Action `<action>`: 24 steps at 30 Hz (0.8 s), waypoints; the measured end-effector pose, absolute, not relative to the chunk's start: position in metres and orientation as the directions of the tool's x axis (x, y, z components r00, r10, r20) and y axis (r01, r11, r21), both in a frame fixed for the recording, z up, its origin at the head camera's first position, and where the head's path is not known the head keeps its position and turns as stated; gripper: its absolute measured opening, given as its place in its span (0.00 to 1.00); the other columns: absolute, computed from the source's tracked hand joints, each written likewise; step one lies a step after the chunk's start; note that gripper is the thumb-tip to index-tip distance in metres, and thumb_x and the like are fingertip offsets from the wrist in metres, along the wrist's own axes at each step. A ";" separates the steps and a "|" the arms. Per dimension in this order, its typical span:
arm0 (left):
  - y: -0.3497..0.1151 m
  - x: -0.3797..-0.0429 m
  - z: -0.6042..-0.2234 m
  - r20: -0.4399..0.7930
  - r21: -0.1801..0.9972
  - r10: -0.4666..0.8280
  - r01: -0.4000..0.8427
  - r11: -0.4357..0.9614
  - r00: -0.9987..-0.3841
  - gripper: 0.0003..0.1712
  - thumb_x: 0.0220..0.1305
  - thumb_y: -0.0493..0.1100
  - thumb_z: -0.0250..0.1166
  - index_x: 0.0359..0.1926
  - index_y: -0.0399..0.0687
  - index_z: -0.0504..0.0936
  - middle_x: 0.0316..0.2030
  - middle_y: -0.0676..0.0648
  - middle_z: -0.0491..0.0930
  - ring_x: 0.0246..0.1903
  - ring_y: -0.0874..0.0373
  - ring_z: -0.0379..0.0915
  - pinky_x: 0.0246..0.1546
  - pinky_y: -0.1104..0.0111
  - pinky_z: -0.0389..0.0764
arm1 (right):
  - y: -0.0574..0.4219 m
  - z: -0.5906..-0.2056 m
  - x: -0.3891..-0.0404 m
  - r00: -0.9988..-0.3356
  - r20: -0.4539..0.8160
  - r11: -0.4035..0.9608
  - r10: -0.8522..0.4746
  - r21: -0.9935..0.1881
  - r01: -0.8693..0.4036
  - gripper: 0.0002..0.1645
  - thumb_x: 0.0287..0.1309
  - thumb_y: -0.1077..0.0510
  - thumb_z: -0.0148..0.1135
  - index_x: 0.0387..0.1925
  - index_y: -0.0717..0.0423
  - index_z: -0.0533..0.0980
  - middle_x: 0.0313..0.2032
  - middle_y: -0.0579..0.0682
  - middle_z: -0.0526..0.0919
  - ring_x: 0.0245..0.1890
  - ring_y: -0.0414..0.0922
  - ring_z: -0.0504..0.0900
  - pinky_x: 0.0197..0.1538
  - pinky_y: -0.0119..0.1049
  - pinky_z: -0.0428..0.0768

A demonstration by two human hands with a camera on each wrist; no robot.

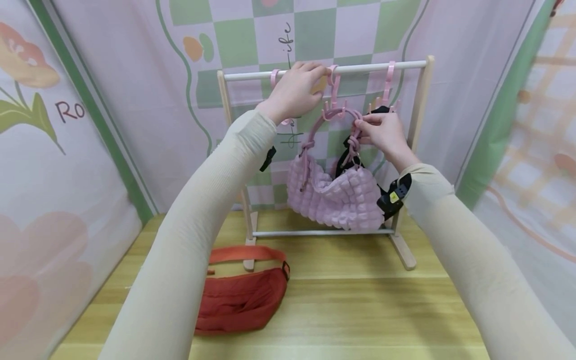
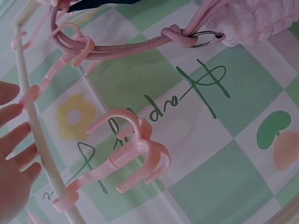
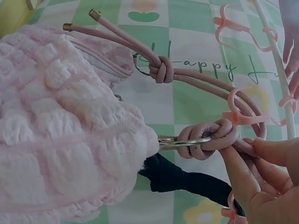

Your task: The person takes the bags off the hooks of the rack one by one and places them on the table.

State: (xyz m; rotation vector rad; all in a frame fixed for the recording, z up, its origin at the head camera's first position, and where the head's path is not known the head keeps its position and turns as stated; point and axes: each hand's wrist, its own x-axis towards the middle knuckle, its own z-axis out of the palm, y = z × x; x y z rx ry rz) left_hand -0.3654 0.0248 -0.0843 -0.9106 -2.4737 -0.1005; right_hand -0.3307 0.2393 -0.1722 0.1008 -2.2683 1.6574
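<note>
A pink puffy handbag hangs by its knotted strap from the middle pink hook on the rack's rail. My right hand pinches that strap just above a knot, between thumb and fingers. Up at the rail, my left hand has its fingers extended, fingertips right at the middle hook's ring. The left wrist view shows the fingers of my left hand fairly straight along the white rail. A bare pink hook hangs beside it.
A black bag hangs behind the pink one, by the right hook. On the wooden table lies a red waist bag, partly hidden by my left sleeve. The rack's wooden foot stands behind it, with patterned cloth around.
</note>
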 end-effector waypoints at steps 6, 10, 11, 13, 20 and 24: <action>0.025 -0.365 -0.085 0.486 -0.110 0.593 0.628 0.770 -0.642 0.27 0.68 0.48 0.51 0.68 0.59 0.64 0.70 0.55 0.59 0.70 0.56 0.51 0.70 0.67 0.52 | 0.238 -0.172 -0.331 -0.929 0.330 0.261 0.166 -0.923 -0.282 0.25 0.61 0.59 0.60 0.55 0.73 0.72 0.20 0.36 0.82 0.21 0.33 0.83 0.31 0.25 0.82; 0.026 -0.364 -0.085 0.482 -0.111 0.593 0.626 0.772 -0.645 0.27 0.68 0.49 0.51 0.68 0.59 0.63 0.70 0.55 0.58 0.70 0.56 0.51 0.70 0.66 0.52 | 0.238 -0.172 -0.330 -0.922 0.340 0.249 0.185 -0.924 -0.290 0.25 0.61 0.60 0.60 0.55 0.73 0.72 0.19 0.36 0.82 0.21 0.33 0.83 0.31 0.25 0.82; 0.027 -0.364 -0.085 0.484 -0.112 0.592 0.626 0.772 -0.644 0.28 0.68 0.49 0.51 0.68 0.59 0.63 0.70 0.55 0.58 0.70 0.56 0.51 0.70 0.66 0.52 | 0.238 -0.171 -0.329 -0.922 0.339 0.243 0.188 -0.925 -0.291 0.25 0.61 0.60 0.60 0.55 0.73 0.72 0.19 0.36 0.82 0.21 0.33 0.83 0.31 0.25 0.82; 0.027 -0.364 -0.086 0.490 -0.116 0.593 0.627 0.771 -0.639 0.27 0.68 0.48 0.51 0.68 0.58 0.63 0.70 0.54 0.59 0.70 0.56 0.51 0.70 0.66 0.52 | 0.237 -0.170 -0.329 -0.919 0.343 0.237 0.196 -0.926 -0.295 0.25 0.61 0.59 0.61 0.55 0.72 0.73 0.20 0.36 0.82 0.21 0.33 0.83 0.31 0.25 0.82; 0.026 -0.363 -0.086 0.494 -0.123 0.596 0.628 0.768 -0.633 0.28 0.68 0.48 0.51 0.68 0.57 0.64 0.70 0.53 0.59 0.70 0.56 0.51 0.70 0.67 0.52 | 0.236 -0.166 -0.328 -0.912 0.338 0.223 0.233 -0.931 -0.288 0.24 0.60 0.59 0.62 0.54 0.70 0.74 0.21 0.38 0.83 0.21 0.33 0.83 0.30 0.25 0.81; 0.027 -0.363 -0.086 0.490 -0.126 0.599 0.629 0.767 -0.633 0.28 0.68 0.48 0.51 0.69 0.58 0.62 0.70 0.53 0.59 0.70 0.55 0.51 0.70 0.66 0.52 | 0.236 -0.164 -0.328 -0.907 0.339 0.208 0.249 -0.934 -0.292 0.24 0.59 0.59 0.62 0.54 0.70 0.74 0.22 0.38 0.83 0.22 0.34 0.83 0.31 0.25 0.81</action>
